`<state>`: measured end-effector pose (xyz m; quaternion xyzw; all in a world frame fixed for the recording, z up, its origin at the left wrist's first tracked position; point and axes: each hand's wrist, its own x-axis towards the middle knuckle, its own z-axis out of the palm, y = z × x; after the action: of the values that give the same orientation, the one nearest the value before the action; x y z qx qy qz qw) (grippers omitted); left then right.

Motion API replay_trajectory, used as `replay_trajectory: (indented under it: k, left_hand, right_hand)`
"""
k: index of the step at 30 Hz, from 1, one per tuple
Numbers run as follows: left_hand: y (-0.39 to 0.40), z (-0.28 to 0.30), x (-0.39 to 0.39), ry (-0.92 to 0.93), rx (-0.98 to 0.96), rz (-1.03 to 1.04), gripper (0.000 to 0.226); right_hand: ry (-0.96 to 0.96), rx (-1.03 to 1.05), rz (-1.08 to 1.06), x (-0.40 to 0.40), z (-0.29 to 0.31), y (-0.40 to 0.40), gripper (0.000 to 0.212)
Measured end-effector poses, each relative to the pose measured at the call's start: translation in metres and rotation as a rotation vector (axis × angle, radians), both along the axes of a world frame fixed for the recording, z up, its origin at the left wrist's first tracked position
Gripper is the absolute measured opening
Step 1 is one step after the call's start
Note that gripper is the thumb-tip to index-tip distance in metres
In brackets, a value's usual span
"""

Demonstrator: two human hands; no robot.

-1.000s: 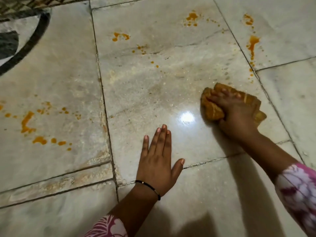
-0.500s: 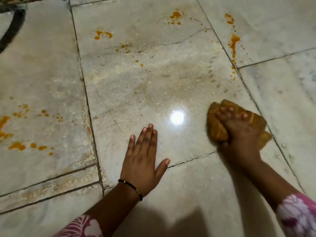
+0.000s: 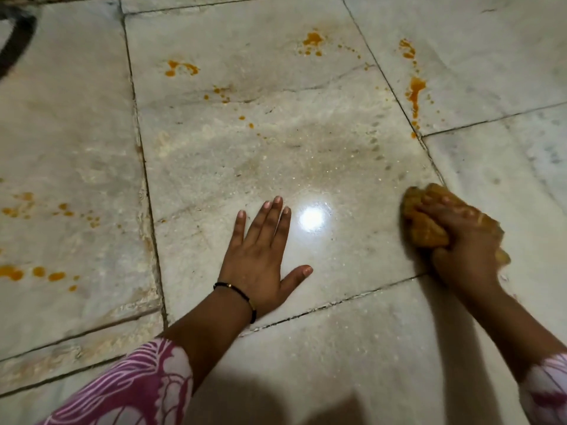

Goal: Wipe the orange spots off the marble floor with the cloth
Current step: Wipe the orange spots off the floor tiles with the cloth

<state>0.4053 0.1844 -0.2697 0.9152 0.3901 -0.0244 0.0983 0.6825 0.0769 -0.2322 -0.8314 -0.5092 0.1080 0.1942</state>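
The marble floor [image 3: 306, 167] shines wet around a bright light reflection [image 3: 312, 219], with orange spots [image 3: 414, 90] beyond it. Left of the reflection the left hand [image 3: 260, 259] lies flat, fingers straight; right of it the right hand [image 3: 460, 240] grips the orange-stained cloth [image 3: 425, 225] against the floor.

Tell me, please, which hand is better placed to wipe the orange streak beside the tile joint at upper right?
The right hand: it grips the cloth just below that streak; the left hand lies flat, holding nothing.

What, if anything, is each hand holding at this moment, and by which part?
The right hand grips the bunched orange cloth from above, fingers curled over its top. The left hand holds nothing; it rests flat on the marble floor.
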Motion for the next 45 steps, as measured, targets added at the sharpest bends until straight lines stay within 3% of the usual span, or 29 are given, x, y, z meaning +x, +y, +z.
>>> replay_trajectory:
  k: [3, 5, 9, 13, 17, 21, 24, 26, 28, 31, 36, 38, 40, 43, 45]
  left_hand:
    - [-0.004, -0.001, 0.002, -0.023, -0.01, 0.007, 0.086]
    - [-0.004, -0.001, 0.002, -0.03, -0.008, 0.016, 0.086]
    - [-0.003, 0.001, 0.002, -0.02, -0.013, 0.023, 0.086]
    - [-0.003, 0.0, 0.002, -0.021, -0.007, 0.016, 0.086]
    - [-0.004, -0.001, 0.002, -0.031, -0.003, 0.022, 0.085]
    - [-0.004, 0.0, 0.001, -0.018, -0.005, 0.026, 0.085]
    - [-0.003, 0.003, 0.003, -0.008, -0.03, 0.018, 0.085]
    - [0.0, 0.005, 0.0, -0.022, -0.054, -0.016, 0.086]
    - [0.016, 0.012, -0.018, -0.032, -0.068, -0.108, 0.089]
    - [0.058, 0.038, -0.077, 0.052, 0.063, -0.293, 0.089]
    - [0.11, 0.096, -0.193, 0.352, 0.194, -0.381, 0.084]
    - [0.103, 0.113, -0.24, 0.381, 0.176, -0.396, 0.081]
    - [0.085, 0.121, -0.279, 0.387, 0.127, -0.371, 0.081]
    - [0.056, 0.111, -0.319, 0.394, 0.059, -0.301, 0.082]
    - [0.045, 0.09, -0.324, 0.388, 0.049, -0.186, 0.087]
  right_hand:
    - [-0.053, -0.002, -0.243, 0.021, 0.013, 0.036, 0.048]
    - [-0.026, 0.029, -0.236, 0.02, 0.015, 0.077, 0.037]
    - [0.004, 0.01, 0.017, -0.019, -0.003, 0.116, 0.049]
    - [0.102, 0.016, 0.296, -0.06, -0.008, 0.044, 0.055]
    - [0.058, 0.049, 0.108, -0.025, -0.008, -0.011, 0.05]
    - [0.096, 0.119, -0.161, 0.001, -0.005, 0.047, 0.048]
    - [0.078, 0.117, -0.121, -0.014, -0.002, 0.104, 0.048]
    - [0.093, 0.101, 0.054, -0.042, 0.001, 0.12, 0.048]
    - [0.112, 0.082, 0.365, -0.066, -0.004, 0.105, 0.046]
    - [0.108, 0.012, 0.747, -0.058, -0.016, 0.049, 0.05]
    - [0.156, 0.029, 0.607, -0.033, -0.005, 0.057, 0.064]
    - [0.282, 0.039, 0.732, -0.069, -0.001, 0.072, 0.048]
    - [0.234, 0.066, 1.018, -0.112, -0.003, 0.075, 0.028]
    - [-0.112, 0.045, 1.593, -0.188, -0.01, 0.087, 0.038]
    - [-0.07, -0.108, 1.764, -0.233, -0.008, 0.099, 0.049]
